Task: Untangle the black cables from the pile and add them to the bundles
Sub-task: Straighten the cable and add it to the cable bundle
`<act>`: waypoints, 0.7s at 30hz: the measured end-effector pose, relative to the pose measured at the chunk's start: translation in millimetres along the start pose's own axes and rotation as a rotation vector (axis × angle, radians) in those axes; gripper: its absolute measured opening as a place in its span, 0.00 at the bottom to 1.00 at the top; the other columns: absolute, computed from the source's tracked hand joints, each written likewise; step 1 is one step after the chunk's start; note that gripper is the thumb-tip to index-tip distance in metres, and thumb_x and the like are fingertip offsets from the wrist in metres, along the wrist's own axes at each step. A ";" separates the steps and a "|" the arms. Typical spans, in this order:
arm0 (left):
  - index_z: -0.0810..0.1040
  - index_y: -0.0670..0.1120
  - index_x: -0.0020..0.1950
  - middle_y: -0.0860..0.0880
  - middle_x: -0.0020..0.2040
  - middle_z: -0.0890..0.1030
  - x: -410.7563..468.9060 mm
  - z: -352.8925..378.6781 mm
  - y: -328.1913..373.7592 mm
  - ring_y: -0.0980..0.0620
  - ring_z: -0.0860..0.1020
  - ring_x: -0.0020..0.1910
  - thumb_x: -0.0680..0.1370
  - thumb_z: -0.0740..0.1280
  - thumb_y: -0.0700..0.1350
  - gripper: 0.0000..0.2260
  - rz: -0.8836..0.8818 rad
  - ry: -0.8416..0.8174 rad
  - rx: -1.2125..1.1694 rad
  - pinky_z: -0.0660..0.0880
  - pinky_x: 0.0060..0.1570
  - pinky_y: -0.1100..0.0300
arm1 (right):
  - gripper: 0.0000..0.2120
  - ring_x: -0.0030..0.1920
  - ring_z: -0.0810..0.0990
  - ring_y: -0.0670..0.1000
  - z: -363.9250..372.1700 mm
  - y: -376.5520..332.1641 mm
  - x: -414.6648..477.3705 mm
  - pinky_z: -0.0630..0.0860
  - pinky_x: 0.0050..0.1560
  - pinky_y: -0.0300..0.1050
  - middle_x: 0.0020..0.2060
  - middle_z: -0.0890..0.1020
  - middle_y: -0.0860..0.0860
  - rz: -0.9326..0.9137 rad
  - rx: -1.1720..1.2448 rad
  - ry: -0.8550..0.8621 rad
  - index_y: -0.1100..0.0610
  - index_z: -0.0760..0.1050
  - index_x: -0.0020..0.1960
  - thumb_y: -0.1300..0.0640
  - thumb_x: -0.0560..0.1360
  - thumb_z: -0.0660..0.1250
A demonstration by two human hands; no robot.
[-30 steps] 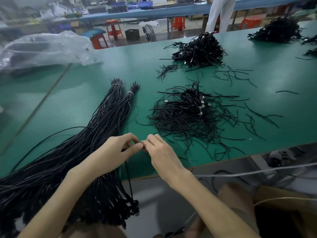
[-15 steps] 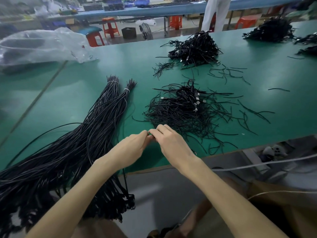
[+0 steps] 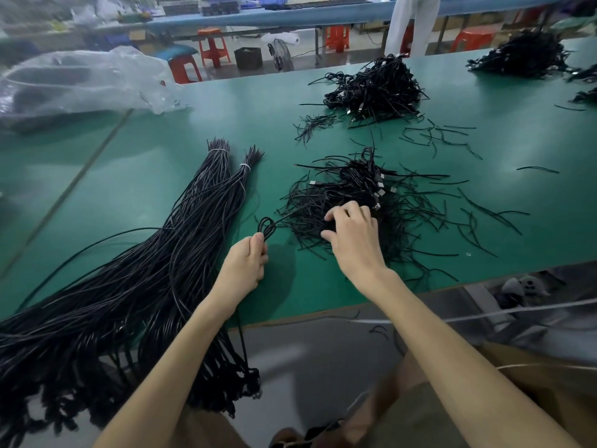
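Observation:
A tangled pile of short black cables [image 3: 365, 195] lies on the green table [image 3: 145, 189], in front of me. Two long bundles of black cables [image 3: 181, 240], each tied near the far end with a white band, lie to the left and hang over the near edge. My left hand [image 3: 245, 266] pinches a looped black cable [image 3: 266, 227] between thumb and fingers, just left of the pile. My right hand [image 3: 352, 237] rests on the near side of the pile with its fingers spread and bent into the cables; whether it grips one is hidden.
A second cable heap [image 3: 378, 88] sits further back, a third [image 3: 523, 56] at the far right. Loose black ties [image 3: 433, 134] are scattered around. A clear plastic bag [image 3: 80, 82] lies at the far left. Red stools and a standing person [image 3: 410, 24] are beyond the table.
My hands were together at the table's near edge, fingertips touching. They have separated: the right hand reached forward onto the pile, and the left hand now holds a looped cable.

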State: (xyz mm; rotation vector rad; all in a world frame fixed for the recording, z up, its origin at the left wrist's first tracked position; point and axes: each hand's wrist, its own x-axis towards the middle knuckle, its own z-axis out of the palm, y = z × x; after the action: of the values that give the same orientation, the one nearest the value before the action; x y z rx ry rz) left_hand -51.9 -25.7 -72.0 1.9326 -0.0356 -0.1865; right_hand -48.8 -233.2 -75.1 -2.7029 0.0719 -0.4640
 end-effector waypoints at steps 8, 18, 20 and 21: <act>0.68 0.45 0.45 0.56 0.29 0.65 0.8 -1.7 0.4 0.57 0.59 0.25 0.88 0.53 0.50 0.15 -0.015 -0.038 -0.032 0.56 0.22 0.64 | 0.09 0.59 0.69 0.54 18.5 2.9 -0.4 0.62 0.58 0.46 0.55 0.74 0.51 0.078 0.147 0.056 0.54 0.79 0.56 0.53 0.78 0.73; 0.69 0.44 0.46 0.56 0.30 0.65 -2.8 -2.9 -1.6 0.57 0.60 0.25 0.88 0.53 0.51 0.16 0.008 -0.054 -0.023 0.57 0.23 0.64 | 0.03 0.57 0.70 0.53 16.7 10.2 0.8 0.64 0.59 0.48 0.50 0.78 0.49 0.139 0.245 0.096 0.53 0.81 0.51 0.55 0.79 0.71; 0.69 0.44 0.46 0.56 0.30 0.66 -3.1 -3.3 -2.4 0.57 0.59 0.25 0.88 0.53 0.51 0.16 0.010 -0.055 -0.023 0.57 0.22 0.64 | 0.05 0.56 0.70 0.53 17.4 10.1 0.9 0.65 0.58 0.49 0.48 0.78 0.48 0.153 0.256 0.102 0.52 0.79 0.54 0.55 0.79 0.72; 0.69 0.44 0.46 0.56 0.30 0.66 -3.0 -3.3 -2.7 0.57 0.59 0.25 0.88 0.53 0.51 0.16 0.010 -0.055 -0.025 0.57 0.22 0.64 | 0.06 0.55 0.70 0.53 17.5 10.0 1.0 0.65 0.58 0.49 0.47 0.78 0.48 0.160 0.268 0.103 0.52 0.79 0.55 0.55 0.79 0.72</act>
State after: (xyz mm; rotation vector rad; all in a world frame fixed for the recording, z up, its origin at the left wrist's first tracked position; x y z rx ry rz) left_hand -54.6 -21.3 -73.1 1.9013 -0.0794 -0.2325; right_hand -41.9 -236.0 -93.8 -2.3890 0.2355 -0.5239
